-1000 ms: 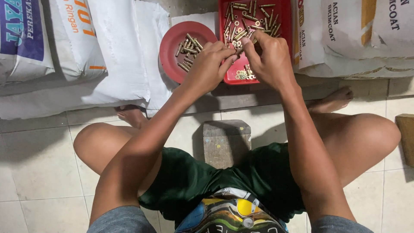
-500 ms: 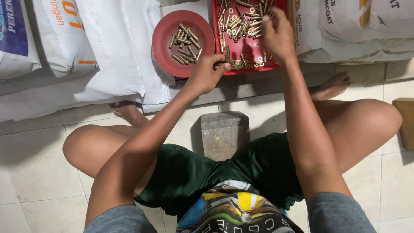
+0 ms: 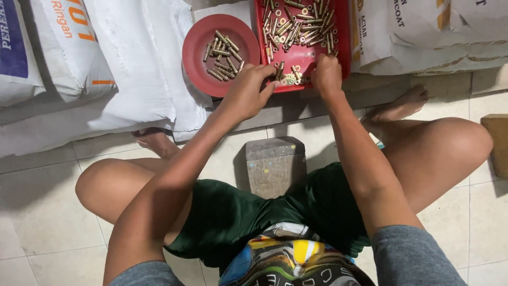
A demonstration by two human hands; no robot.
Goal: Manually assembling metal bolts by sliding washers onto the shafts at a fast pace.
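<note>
Left hand [image 3: 248, 90] pinching a bolt [image 3: 279, 70] at red tray [image 3: 344, 53] edge; right hand [image 3: 327, 76] curled among washers [image 3: 290, 79], grip unclear.

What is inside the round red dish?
The round red dish holds a loose pile of brass-coloured bolts near its middle. The left hand covers its lower right rim, so anything there is hidden.

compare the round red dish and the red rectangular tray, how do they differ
The round red dish is circular and shallow; the red rectangular tray is straight-sided. The dish holds fewer brass pieces than the tray, which also has small rings. The left hand and right hand are both at the tray. Both sit on sacks.
</note>
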